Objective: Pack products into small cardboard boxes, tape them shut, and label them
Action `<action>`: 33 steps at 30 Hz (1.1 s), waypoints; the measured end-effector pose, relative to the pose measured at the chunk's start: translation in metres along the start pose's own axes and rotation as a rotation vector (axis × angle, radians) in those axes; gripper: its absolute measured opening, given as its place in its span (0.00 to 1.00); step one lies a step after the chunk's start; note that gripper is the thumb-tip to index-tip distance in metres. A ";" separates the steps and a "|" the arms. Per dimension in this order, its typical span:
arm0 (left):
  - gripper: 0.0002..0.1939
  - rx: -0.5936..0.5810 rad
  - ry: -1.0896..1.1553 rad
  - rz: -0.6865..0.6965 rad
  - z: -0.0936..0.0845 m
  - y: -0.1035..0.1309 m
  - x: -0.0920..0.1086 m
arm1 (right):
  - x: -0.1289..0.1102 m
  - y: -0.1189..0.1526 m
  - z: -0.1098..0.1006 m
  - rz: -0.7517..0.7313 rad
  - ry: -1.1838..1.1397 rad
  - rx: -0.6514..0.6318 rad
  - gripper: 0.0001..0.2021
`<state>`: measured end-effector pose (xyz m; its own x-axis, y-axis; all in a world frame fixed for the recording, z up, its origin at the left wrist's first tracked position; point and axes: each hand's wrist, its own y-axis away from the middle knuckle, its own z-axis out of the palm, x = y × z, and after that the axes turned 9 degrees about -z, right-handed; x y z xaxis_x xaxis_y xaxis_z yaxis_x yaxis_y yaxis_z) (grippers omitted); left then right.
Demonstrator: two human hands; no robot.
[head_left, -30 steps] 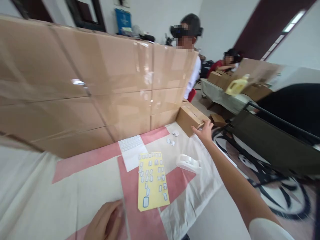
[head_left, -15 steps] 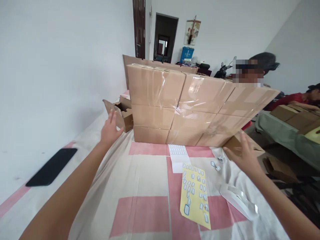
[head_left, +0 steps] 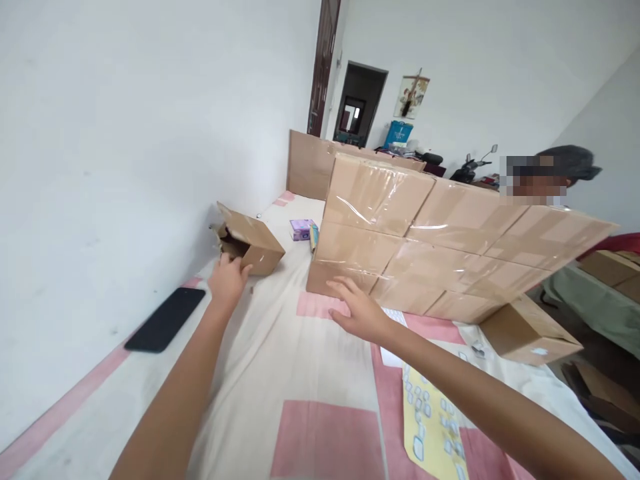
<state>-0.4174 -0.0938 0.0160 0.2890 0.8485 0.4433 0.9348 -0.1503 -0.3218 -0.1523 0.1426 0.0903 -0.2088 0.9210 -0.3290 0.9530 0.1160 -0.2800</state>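
Observation:
By the wall, a small open cardboard box (head_left: 263,250) lies tilted, its flaps towards me. My left hand (head_left: 229,280) is at its opening, fingers hooked over the lower edge and thumb on the outside. My right hand (head_left: 357,310) hangs above the cloth with its fingers apart and nothing in them. Just behind it rises a stack of taped cardboard boxes (head_left: 430,227). Under my right forearm lie a yellow sheet of stickers (head_left: 425,427) and a white label sheet (head_left: 391,357), both partly hidden.
A black phone (head_left: 165,320) rests on the cloth at the left. Behind the open box sits a small purple box (head_left: 301,229). Another cardboard box (head_left: 530,330) stands at the table's right edge. A person in a dark cap (head_left: 567,162) is beyond the stack.
My left hand has reached the open box, which now stands apart from the stack. My right hand has left the box at the right and swung across to the left. The view has turned left.

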 end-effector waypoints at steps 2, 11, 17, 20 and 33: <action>0.26 0.036 0.023 0.031 0.001 0.011 -0.028 | -0.006 -0.034 0.019 -0.040 -0.056 -0.025 0.24; 0.29 0.165 0.120 -0.029 0.035 0.011 -0.085 | 0.003 -0.251 0.088 0.401 0.037 0.082 0.30; 0.33 0.157 0.127 -0.039 0.042 0.003 -0.094 | 0.058 -0.321 0.090 0.831 0.126 0.045 0.27; 0.35 0.164 0.139 -0.061 0.045 0.000 -0.099 | 0.069 -0.322 0.099 0.952 0.115 -0.001 0.26; 0.14 0.220 0.330 0.072 0.048 -0.005 -0.112 | -0.031 -0.225 0.002 0.014 -0.041 0.542 0.35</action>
<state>-0.4641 -0.1642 -0.0723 0.4362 0.6262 0.6462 0.8537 -0.0608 -0.5173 -0.3602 0.0875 0.1618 -0.2157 0.9046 -0.3676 0.7078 -0.1144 -0.6971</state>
